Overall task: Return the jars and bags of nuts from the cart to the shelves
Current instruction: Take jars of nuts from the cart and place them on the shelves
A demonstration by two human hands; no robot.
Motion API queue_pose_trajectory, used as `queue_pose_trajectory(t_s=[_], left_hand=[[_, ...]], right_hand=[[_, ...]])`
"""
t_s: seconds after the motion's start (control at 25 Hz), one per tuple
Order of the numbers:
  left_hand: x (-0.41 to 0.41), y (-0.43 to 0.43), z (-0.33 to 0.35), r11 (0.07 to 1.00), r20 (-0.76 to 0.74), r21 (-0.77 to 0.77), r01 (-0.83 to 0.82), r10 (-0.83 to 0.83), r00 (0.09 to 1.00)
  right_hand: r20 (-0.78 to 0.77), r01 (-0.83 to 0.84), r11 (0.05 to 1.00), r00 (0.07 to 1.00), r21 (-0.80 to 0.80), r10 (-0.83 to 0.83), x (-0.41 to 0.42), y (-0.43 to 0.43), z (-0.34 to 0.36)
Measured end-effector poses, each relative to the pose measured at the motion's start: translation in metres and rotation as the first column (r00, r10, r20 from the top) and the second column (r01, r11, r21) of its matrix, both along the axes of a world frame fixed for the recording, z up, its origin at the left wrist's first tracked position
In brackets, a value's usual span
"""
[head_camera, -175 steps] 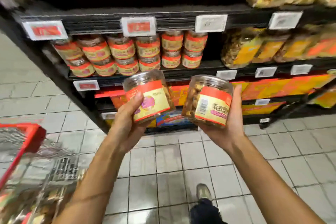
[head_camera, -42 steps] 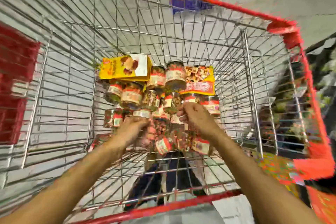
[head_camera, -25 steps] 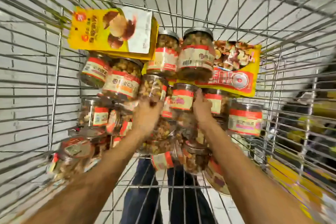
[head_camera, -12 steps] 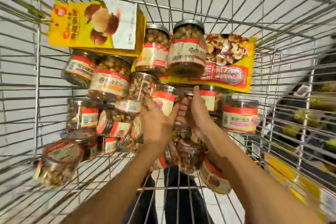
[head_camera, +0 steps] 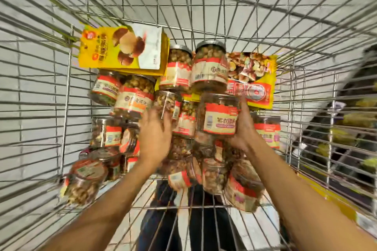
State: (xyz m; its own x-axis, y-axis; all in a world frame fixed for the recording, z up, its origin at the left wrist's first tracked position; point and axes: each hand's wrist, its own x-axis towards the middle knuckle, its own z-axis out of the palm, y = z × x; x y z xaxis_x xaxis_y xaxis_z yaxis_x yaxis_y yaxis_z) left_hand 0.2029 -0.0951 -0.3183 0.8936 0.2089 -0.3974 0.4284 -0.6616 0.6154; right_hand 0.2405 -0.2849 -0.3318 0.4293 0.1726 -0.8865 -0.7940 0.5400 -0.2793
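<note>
**Two hands in the cart, one jar gripped**

Many jars (head_camera: 133, 102) lay heaped on the floor of the wire cart (head_camera: 67, 91), with a yellow bag (head_camera: 120, 49) and a second bag (head_camera: 254, 79) at the far wall. On the head camera I saw the right hand (head_camera: 242, 128) wrapped round a red-labelled jar (head_camera: 220, 117), apparently lifted off the heap. The left hand (head_camera: 155, 134) lay on a smaller jar (head_camera: 168, 104) just beside it, but blur kept me from telling whether its fingers had closed. I judged this the pick-up step, with most of the load unreturned. Next I needed a firm left hold, then to lift both jars clear of the wires toward the shelves (head_camera: 346, 128) on the right.
</note>
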Motion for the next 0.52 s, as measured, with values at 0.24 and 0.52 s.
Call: queue_pose_trajectory(t_s=[0.24,0.52], left_hand=[[0.040,-0.032,-0.084,0.920,-0.228,0.387,0.060,0.032,0.973],[0.034,-0.014,-0.088,0.853,-0.277,0.459,0.250,-0.130,0.952]], right_hand=[[-0.067,0.045,0.996,0.996,-0.082,-0.051,-0.001,0.001,-0.031],[-0.081,0.026,0.997,0.996,-0.073,-0.032,-0.010,-0.001,-0.017]])
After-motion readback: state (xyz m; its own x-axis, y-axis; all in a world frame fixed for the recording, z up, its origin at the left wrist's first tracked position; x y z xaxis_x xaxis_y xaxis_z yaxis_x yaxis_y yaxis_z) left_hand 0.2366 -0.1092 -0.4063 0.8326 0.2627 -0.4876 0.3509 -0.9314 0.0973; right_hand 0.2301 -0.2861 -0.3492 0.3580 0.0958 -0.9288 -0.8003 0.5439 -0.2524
